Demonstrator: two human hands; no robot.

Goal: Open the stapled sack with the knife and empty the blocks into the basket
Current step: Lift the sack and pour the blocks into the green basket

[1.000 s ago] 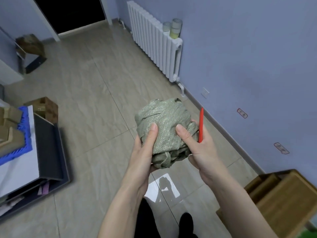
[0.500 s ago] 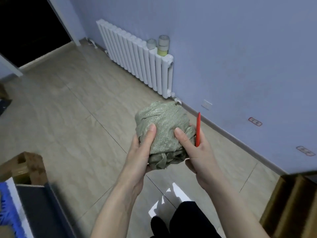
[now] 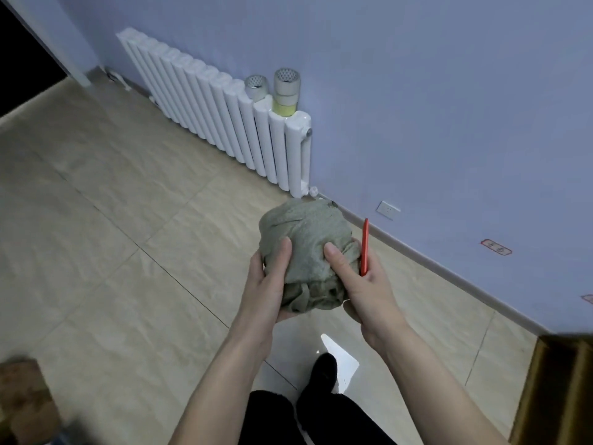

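A bundled grey-green woven sack is held in front of me above the tiled floor. My left hand grips its left side with the thumb pressed on the front. My right hand grips the right side, thumb on the cloth. A slim red knife sticks upright along the right hand, held between the fingers and the sack. Its lower end is hidden by the hand. No basket and no blocks are visible.
A white radiator runs along the blue wall, with tape rolls on its near end. A wooden piece of furniture stands at the right edge, a brown box at the bottom left. My dark shoes are below.
The view has swung to the right and the radiator now looks closer. The blue and grey stack at the left has left the frame. Both hands keep the same hold on the sack.
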